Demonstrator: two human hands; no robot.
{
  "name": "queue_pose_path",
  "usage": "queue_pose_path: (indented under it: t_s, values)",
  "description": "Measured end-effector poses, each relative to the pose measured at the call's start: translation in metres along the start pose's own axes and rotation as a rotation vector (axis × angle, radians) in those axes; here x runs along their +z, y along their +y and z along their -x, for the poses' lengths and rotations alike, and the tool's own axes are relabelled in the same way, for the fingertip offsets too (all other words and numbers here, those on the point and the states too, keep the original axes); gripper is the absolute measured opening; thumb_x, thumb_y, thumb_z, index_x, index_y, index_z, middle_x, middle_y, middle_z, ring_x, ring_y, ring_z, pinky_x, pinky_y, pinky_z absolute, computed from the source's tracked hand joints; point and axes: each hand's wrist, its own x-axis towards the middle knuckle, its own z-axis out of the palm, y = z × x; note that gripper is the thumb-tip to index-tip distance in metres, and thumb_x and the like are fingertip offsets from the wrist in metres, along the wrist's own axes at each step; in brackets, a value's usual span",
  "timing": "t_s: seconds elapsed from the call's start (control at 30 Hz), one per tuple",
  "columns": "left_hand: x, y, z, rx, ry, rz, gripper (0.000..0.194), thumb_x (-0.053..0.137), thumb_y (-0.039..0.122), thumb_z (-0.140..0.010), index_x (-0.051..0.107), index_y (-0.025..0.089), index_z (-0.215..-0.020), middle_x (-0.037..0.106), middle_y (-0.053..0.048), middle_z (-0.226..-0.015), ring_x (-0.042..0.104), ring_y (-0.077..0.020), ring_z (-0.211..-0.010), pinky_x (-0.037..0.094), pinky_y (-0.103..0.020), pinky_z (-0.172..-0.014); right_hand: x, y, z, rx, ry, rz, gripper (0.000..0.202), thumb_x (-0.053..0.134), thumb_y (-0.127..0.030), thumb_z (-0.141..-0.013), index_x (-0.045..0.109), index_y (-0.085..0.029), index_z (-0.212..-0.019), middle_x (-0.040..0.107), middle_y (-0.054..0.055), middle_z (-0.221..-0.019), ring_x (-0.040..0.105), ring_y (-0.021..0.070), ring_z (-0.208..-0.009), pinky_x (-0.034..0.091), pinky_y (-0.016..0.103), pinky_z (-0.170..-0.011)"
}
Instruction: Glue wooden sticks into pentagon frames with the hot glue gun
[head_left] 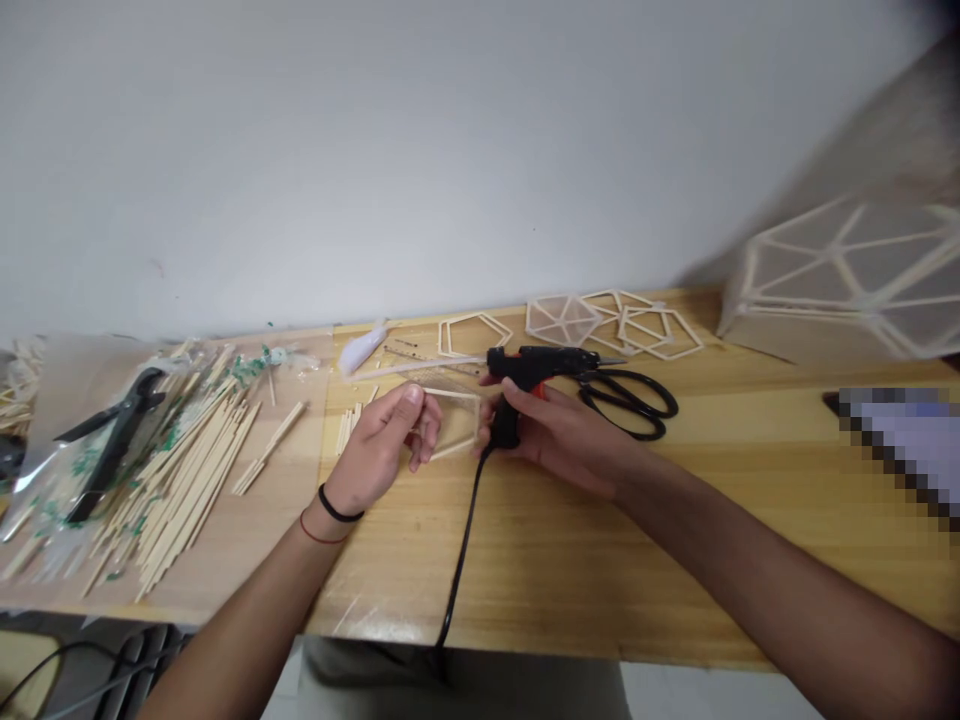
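My left hand (386,437) pinches the left side of a small wooden stick frame (461,445) between thumb and fingers, above the table. The frame's full outline is partly covered by that hand. My right hand (544,430) is wrapped round the grip of a black hot glue gun (540,360), whose nozzle points right. A whitish glue stick (427,365) sticks out of the gun's back end toward the left. Fingertips of the right hand are close to the frame's right edge; whether they touch it I cannot tell. A black cord (463,560) hangs from the grip over the table's front edge.
Scissors with black handles (664,400) lie behind my right hand. Several stick frames (652,325) rest along the wall. Loose wooden sticks (195,500) and a black tool (120,440) cover the left. A large panelled stick structure (832,270) stands right, near a blurred-out device (907,430).
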Motion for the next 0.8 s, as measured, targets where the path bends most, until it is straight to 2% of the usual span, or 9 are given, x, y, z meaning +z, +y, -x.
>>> queue_pose_path:
  t_s: [0.07, 0.17, 0.27, 0.33, 0.43, 0.53, 0.7, 0.8]
  values:
    - [-0.001, -0.001, 0.000, 0.002, -0.001, 0.006, 0.052, 0.063, 0.067, -0.099, 0.067, 0.017, -0.084, 0.061, 0.000, -0.068, 0.055, -0.0109, -0.053, 0.040, -0.022, -0.044, 0.000, -0.001, 0.000, 0.003, -0.006, -0.002, 0.048, 0.091, -0.055, -0.081, 0.069, -0.026, -0.112, 0.073, 0.001, -0.087, 0.072, 0.0216, -0.080, 0.065, 0.043, -0.075]
    - [-0.002, -0.002, 0.000, -0.004, 0.001, 0.012, 0.052, 0.063, 0.067, -0.099, 0.067, 0.017, -0.085, 0.061, 0.000, -0.067, 0.055, -0.0112, -0.052, 0.037, -0.022, -0.044, 0.000, -0.004, 0.000, -0.008, -0.006, -0.032, 0.043, 0.093, -0.053, -0.080, 0.070, -0.023, -0.100, 0.070, 0.001, -0.085, 0.069, 0.0205, -0.077, 0.064, 0.042, -0.071]
    - [-0.003, -0.003, -0.001, -0.002, 0.008, -0.008, 0.053, 0.062, 0.068, -0.099, 0.068, 0.017, -0.085, 0.061, 0.000, -0.067, 0.053, -0.0119, -0.052, 0.037, -0.024, -0.046, -0.002, -0.005, -0.003, -0.075, 0.056, -0.046, 0.042, 0.097, -0.048, -0.075, 0.071, -0.023, -0.097, 0.068, 0.000, -0.085, 0.066, 0.0185, -0.074, 0.063, 0.040, -0.070]
    - [-0.004, -0.003, -0.002, 0.028, 0.028, -0.054, 0.055, 0.062, 0.070, -0.098, 0.068, 0.017, -0.084, 0.061, -0.001, -0.066, 0.053, -0.0129, -0.055, 0.041, -0.026, -0.052, -0.002, -0.005, -0.006, -0.138, 0.123, -0.043, 0.047, 0.098, -0.051, -0.072, 0.072, -0.024, -0.100, 0.067, -0.001, -0.084, 0.063, 0.0167, -0.071, 0.060, 0.035, -0.066]
    - [-0.005, -0.002, -0.004, 0.095, 0.066, -0.156, 0.059, 0.059, 0.073, -0.098, 0.069, 0.017, -0.082, 0.063, -0.002, -0.067, 0.056, -0.0155, -0.064, 0.046, -0.030, -0.066, -0.002, -0.007, -0.008, -0.194, 0.186, -0.028, 0.054, 0.097, -0.059, -0.071, 0.069, -0.025, -0.102, 0.064, -0.002, -0.079, 0.057, 0.0138, -0.064, 0.052, 0.028, -0.056]
    - [-0.005, -0.001, -0.004, 0.109, 0.037, -0.234, 0.061, 0.055, 0.074, -0.100, 0.069, 0.018, -0.081, 0.065, -0.003, -0.071, 0.059, -0.0177, -0.071, 0.048, -0.031, -0.073, 0.003, -0.009, -0.006, -0.200, 0.165, -0.041, 0.054, 0.095, -0.061, -0.072, 0.061, -0.025, -0.091, 0.058, -0.005, -0.074, 0.046, 0.0106, -0.056, 0.039, 0.023, -0.047]
    - [-0.003, -0.002, -0.004, 0.092, -0.039, -0.295, 0.063, 0.051, 0.075, -0.101, 0.066, 0.018, -0.080, 0.064, -0.003, -0.072, 0.057, -0.0174, -0.071, 0.047, -0.031, -0.073, 0.011, -0.012, -0.001, -0.173, 0.128, 0.006, 0.058, 0.106, -0.043, -0.056, 0.058, -0.021, -0.079, 0.039, -0.010, -0.062, 0.025, 0.0044, -0.051, 0.020, 0.018, -0.044]
    - [-0.002, -0.004, -0.004, 0.095, -0.039, -0.284, 0.062, 0.050, 0.073, -0.102, 0.066, 0.017, -0.082, 0.064, -0.003, -0.073, 0.058, -0.0166, -0.071, 0.048, -0.031, -0.072, 0.010, -0.012, -0.001, -0.143, 0.198, 0.029, 0.061, 0.105, -0.047, -0.055, 0.052, -0.021, -0.070, 0.036, -0.011, -0.057, 0.020, 0.0031, -0.048, 0.014, 0.018, -0.040]
